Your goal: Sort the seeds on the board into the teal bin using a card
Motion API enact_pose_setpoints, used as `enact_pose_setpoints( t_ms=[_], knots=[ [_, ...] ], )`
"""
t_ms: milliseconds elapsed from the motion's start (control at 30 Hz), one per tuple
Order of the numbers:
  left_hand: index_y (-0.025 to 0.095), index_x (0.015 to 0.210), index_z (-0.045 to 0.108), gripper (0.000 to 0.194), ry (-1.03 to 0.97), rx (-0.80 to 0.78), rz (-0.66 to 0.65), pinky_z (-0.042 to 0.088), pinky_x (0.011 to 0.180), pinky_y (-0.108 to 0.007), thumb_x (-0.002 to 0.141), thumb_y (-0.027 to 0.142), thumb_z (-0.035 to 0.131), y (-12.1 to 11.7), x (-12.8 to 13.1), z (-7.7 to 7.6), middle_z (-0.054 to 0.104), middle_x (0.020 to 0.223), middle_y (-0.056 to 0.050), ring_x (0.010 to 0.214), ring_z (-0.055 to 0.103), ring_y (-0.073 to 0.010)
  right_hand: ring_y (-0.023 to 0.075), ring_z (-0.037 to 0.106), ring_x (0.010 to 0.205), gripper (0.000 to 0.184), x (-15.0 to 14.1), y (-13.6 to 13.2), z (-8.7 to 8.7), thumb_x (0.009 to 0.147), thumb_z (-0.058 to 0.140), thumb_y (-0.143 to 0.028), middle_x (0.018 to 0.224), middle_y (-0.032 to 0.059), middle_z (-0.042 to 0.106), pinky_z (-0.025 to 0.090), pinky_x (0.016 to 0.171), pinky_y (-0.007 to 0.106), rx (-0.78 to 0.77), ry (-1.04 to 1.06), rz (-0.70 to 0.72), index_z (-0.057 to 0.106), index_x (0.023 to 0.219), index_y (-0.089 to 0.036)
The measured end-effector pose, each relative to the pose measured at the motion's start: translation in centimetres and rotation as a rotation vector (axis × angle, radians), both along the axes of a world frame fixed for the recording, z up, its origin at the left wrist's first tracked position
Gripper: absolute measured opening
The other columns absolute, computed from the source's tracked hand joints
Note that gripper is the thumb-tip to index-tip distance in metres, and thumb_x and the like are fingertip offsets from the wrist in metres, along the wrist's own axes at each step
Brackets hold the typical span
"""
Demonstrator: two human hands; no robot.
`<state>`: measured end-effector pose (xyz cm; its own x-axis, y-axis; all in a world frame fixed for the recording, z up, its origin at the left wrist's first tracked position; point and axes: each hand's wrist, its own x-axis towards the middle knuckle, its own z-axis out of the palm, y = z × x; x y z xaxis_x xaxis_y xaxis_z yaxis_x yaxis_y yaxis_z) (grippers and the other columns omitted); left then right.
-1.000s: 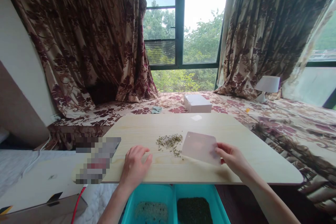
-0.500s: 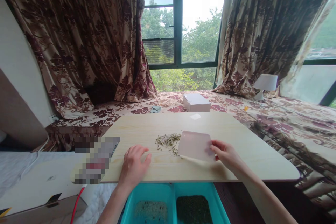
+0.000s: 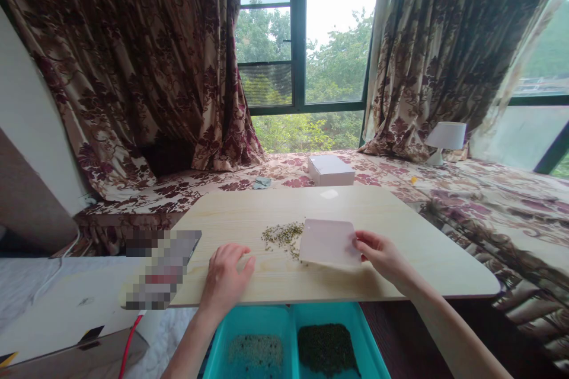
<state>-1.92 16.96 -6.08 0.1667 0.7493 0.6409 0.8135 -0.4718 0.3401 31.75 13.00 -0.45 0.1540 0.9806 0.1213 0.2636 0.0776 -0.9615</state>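
Note:
Between the thumb and fingers of my right hand (image 3: 376, 253) is the right edge of a pale, thin plastic scraper sheet (image 3: 331, 243) with rounded corners. It is tilted over the wooden tabletop (image 3: 213, 213), its left edge beside a loose pile of small greenish beans (image 3: 283, 235). The sheet may hide some of the beans. My left hand (image 3: 229, 275) rests at the table's near edge, left of the pile, fingers loosely bent and thumb apart, holding nothing.
Below the near edge sits a turquoise two-part tub (image 3: 291, 337), pale grains on its left, dark green beans on its right. A blurred-out device (image 3: 164, 272) with a red cable (image 3: 128, 346) lies left. Behind the table are a white box (image 3: 331, 170) and a lamp (image 3: 446, 136).
The whole view has shifted slightly. Both hands, the sheet and the bean pile keep nearly the same places on the table.

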Motion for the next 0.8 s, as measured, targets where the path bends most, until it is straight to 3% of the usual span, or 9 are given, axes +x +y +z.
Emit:
enact_pose_setpoints(
  t_ms=[800],
  knots=[
    [0.023, 0.082, 0.063, 0.016, 0.015, 0.010, -0.019, 0.044, 0.089, -0.039, 0.081, 0.035, 0.052, 0.3, -0.3, -0.2, 0.067, 0.089, -0.004, 0.092, 0.058, -0.0233, 0.0142, 0.058, 0.065, 0.023, 0.2, 1.4, 0.9, 0.066, 0.065, -0.036, 0.070, 0.0023, 0.066, 0.045, 0.060, 0.026, -0.064, 0.053, 0.239, 0.069, 0.078, -0.016]
  ],
)
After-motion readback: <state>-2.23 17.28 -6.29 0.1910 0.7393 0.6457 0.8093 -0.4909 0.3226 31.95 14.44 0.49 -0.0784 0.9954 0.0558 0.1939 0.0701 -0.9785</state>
